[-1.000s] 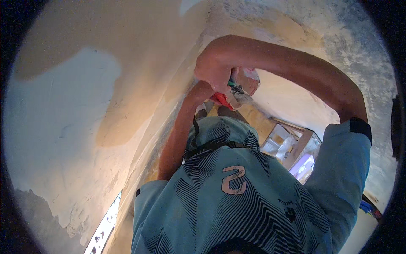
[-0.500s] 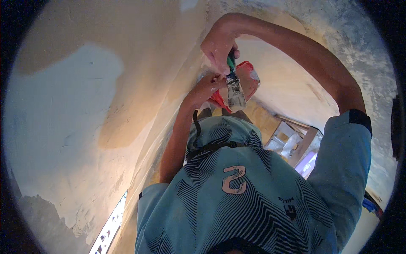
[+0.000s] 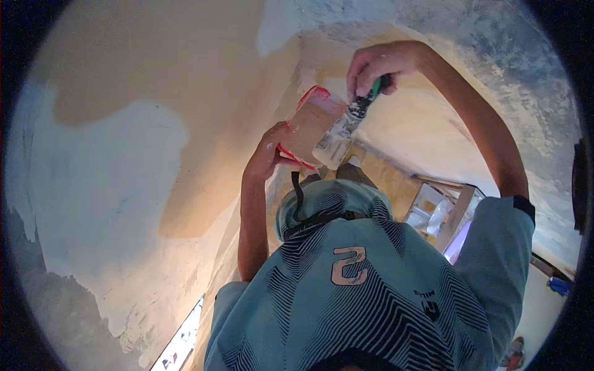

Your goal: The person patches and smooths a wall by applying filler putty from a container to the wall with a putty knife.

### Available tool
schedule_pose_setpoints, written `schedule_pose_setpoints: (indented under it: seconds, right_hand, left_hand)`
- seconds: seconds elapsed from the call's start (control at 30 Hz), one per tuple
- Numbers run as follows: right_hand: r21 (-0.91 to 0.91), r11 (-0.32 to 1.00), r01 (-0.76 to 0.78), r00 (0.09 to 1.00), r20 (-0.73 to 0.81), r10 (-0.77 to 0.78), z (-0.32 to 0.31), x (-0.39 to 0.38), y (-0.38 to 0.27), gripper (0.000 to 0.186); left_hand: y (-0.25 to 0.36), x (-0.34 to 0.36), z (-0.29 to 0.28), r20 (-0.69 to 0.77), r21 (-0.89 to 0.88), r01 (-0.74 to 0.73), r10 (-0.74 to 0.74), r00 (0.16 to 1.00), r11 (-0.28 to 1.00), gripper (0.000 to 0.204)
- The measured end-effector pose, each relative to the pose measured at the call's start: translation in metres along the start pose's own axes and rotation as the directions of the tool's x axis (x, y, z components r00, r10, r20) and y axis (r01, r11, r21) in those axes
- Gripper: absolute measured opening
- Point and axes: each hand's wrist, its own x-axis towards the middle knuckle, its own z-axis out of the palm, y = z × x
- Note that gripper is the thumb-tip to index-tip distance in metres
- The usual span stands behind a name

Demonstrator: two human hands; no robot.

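My left hand (image 3: 267,150) grips a shallow red tray (image 3: 314,91) by its near left side. Smooth beige filler (image 3: 311,127) coats the tray's face. In my right hand (image 3: 378,67) is a putty knife (image 3: 335,143) with a green and black handle, its wide blade pointing down and toward me. The blade is smeared with pale filler and overlaps the tray's right edge; whether it touches the tray I cannot tell. My right fingers are closed round the handle.
On the left a plastered wall (image 3: 124,167) carries pale and tan patches. Another wall (image 3: 408,123) rises on the right, with rough grey areas higher up. Below, beside my body, stands a wooden frame (image 3: 455,216) with clear plastic in it. A bright opening (image 3: 179,337) lies lower left.
My right hand has moved right with the putty knife, off the middle of the tray to its edge. The tray has turned and now shows more of its filler-coated face.
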Motion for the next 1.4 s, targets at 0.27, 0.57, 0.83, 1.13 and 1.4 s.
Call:
schedule_pose_setpoints:
  seconds: [0.27,0.57,0.83,1.13,1.4]
  right_hand:
    - [0.608,0.631,0.481,0.877,-0.334,-0.347,0.058,-0.060,0.101,0.034]
    - [0.630,0.029,0.776,0.604,-0.730,-0.318,0.159,-0.034,0.126,0.045]
    - [0.357,0.147,0.923,0.383,-0.893,-0.236,0.174,0.007,0.101,0.050]
    - [-0.081,0.550,0.831,0.020,-0.984,-0.175,0.132,0.021,0.122,0.030]
    - [-0.173,0.641,0.747,-0.070,-0.981,-0.183,0.125,0.025,0.127,0.030]
  left_hand:
    - [-0.024,-0.002,0.003,0.015,-0.178,-0.056,0.060,0.998,0.982,0.067]
    - [-0.024,0.013,0.022,0.034,-0.208,-0.050,0.058,0.998,0.977,0.071]
    - [-0.032,0.015,0.017,-0.013,-0.204,-0.079,0.078,0.997,0.976,0.075]
    - [-0.051,0.003,-0.002,-0.074,-0.235,-0.088,0.073,0.995,0.968,0.074]
    - [-0.054,0.000,-0.006,-0.076,-0.229,-0.057,0.041,0.996,0.972,0.074]
